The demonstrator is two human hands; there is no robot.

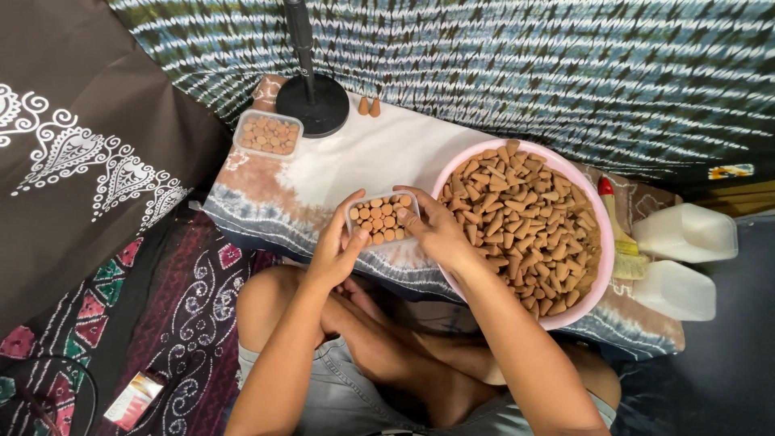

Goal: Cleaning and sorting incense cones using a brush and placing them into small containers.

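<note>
Both hands' fingers [408, 216] clasp the cone-filled small box [383, 217].

Black stand's pole [300, 36] cut off at top edge, small box's [383, 216] near edge behind left hand [333, 252] (thumb over rim)

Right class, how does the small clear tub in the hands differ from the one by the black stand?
The held tub sits between left hand and right hand; the far tub lies untouched beside the black stand, farther from the pink bowl. Both hold upright brown cones.
</note>
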